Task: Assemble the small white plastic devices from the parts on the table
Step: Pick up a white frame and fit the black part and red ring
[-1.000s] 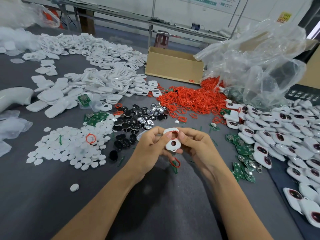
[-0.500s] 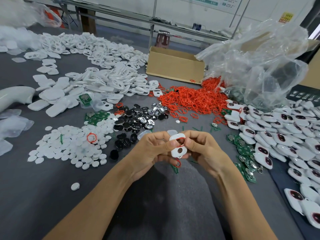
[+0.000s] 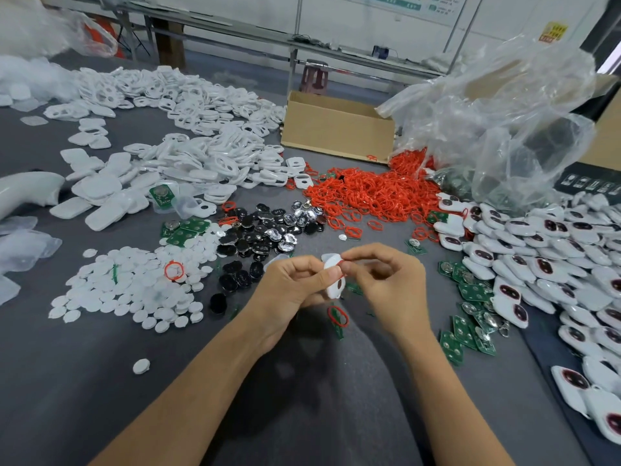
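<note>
Currently white shell (image 3: 333,281) pinched betw. L hand (image 3: 291,288) & R hand (image 3: 391,284) fingers (image 3: 361,254).

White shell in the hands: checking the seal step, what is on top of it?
A red ring sits at the white shell's upper end, pinched by the right hand, which covers whether it is seated.

Fingers (image 3: 331,274) hide most of the white shell (image 3: 336,288) and red ring (image 3: 342,265). At nine o'clock a curved white object (image 3: 27,190) is cropped.
</note>
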A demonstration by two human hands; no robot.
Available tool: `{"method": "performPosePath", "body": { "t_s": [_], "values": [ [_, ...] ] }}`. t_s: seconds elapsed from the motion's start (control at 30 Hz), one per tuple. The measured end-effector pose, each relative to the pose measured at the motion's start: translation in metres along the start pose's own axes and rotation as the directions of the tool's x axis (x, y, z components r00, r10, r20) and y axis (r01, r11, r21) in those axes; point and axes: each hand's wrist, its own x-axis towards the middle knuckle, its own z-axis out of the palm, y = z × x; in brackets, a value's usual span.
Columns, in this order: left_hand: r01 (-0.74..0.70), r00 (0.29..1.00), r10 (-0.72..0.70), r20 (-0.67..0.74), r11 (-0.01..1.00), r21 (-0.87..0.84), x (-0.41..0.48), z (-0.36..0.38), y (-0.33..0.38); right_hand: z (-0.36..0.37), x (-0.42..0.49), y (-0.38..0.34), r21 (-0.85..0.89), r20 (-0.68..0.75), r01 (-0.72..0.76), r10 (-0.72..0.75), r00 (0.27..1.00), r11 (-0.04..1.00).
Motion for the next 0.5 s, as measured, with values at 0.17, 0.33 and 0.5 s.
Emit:
{"method": "performPosePath", "body": {
  "t_s": [0.17, 0.33, 0.5],
  "values": [
    [0.011, 0.999, -0.012, -0.049, 1.0, -0.013, 0.0, 0.0, 0.0, 0.007, -0.008, 0.005, -0.377, -0.059, 0.357, -0.406, 0.912, 0.855],
    [0.016, 0.992, -0.02, -0.124, 0.999, -0.037, 0.002, 0.002, 0.0, 0.012, -0.01, 0.005, -0.429, -0.068, 0.309, -0.371, 0.926, 0.849],
    [0.015, 0.986, -0.021, -0.163, 0.999, -0.035, 0.0, 0.006, 0.001, 0.018, -0.01, 0.005, -0.455, -0.077, 0.304, -0.377, 0.923, 0.837]
  ]
}}
